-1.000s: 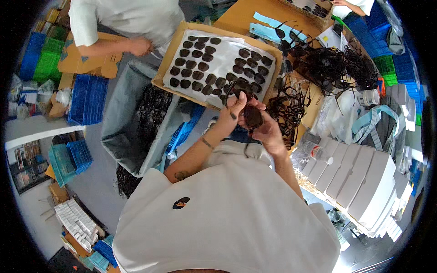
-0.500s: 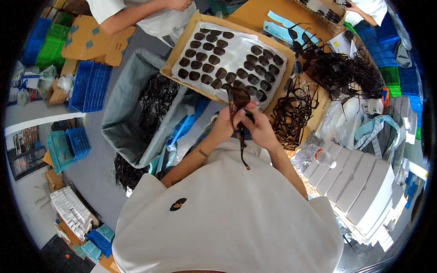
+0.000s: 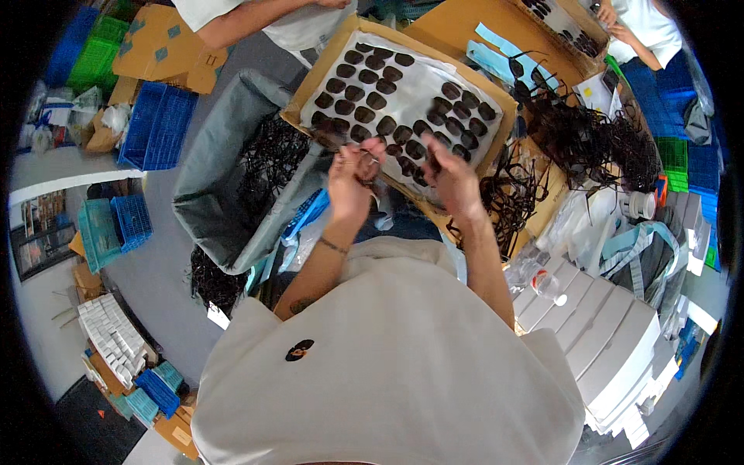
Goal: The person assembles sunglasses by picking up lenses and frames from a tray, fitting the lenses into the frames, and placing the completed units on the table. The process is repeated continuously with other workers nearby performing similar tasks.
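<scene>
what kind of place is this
Probably an eyewear workshop: a shallow cardboard box holds rows of dark lenses, tangled dark glasses frames lie to its right, and white boxes stand nearby.

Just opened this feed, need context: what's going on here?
A person's left hand holds dark glasses, blurred, at the near edge of a cardboard tray with rows of dark lenses. The right hand is apart, by the tray's near right corner; whether it holds anything is unclear. Loose frames lie right of the tray.
</scene>
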